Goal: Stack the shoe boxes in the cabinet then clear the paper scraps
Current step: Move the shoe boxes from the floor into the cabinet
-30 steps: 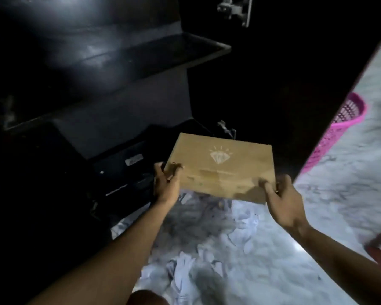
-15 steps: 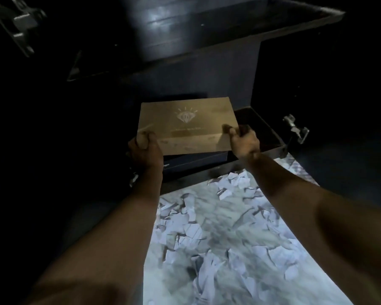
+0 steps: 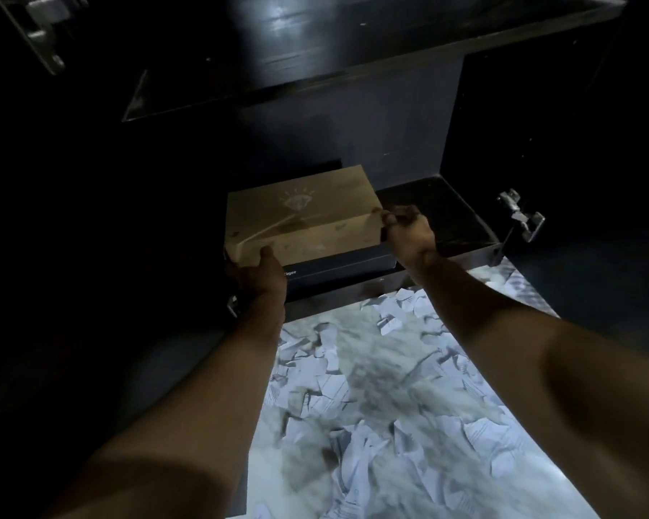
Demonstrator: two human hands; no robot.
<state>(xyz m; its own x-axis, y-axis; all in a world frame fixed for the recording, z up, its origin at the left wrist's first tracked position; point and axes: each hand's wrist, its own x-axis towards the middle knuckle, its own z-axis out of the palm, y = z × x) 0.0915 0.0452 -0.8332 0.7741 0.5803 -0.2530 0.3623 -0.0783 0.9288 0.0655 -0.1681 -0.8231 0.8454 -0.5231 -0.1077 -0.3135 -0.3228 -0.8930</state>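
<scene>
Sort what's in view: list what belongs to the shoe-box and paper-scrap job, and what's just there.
Job:
- tan shoe box, held by left hand and right hand
- dark shoe box beneath it
- cabinet
- paper scraps

Just there:
- door hinge
- marble floor

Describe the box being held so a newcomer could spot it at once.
Look into the dark cabinet, bottom compartment. There a tan cardboard box sits on a dark box, gripped by the left hand and right hand. Only it bears a pale diamond logo.
</scene>
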